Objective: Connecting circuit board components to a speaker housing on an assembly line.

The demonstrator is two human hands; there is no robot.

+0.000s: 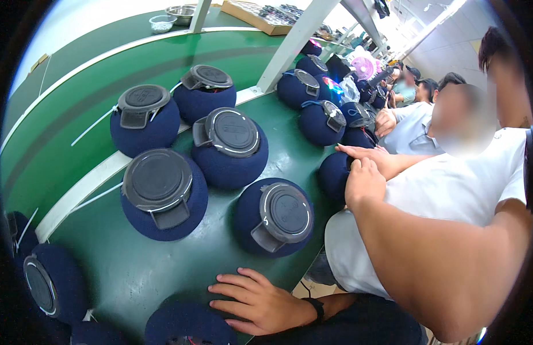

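Observation:
My right hand (255, 302), with a dark band at the wrist, lies palm down with its fingers spread on the green tabletop (289, 158). It holds nothing. Next to its fingertips, at the lower edge, is a round navy fabric-covered unit (188, 326) that looks like a ball speaker; a bit of red shows in its dark opening. Whether the fingers touch it I cannot tell. Just beyond my hand another such ball (275, 217) has a black round cap and tab facing up. My left hand is out of view.
More capped navy balls (163, 192) stand along the left and back, some with white ties (94, 125). At right, a co-worker in a white shirt (427, 213) has both hands on a navy ball (335, 175). A metal post (289, 49) rises behind.

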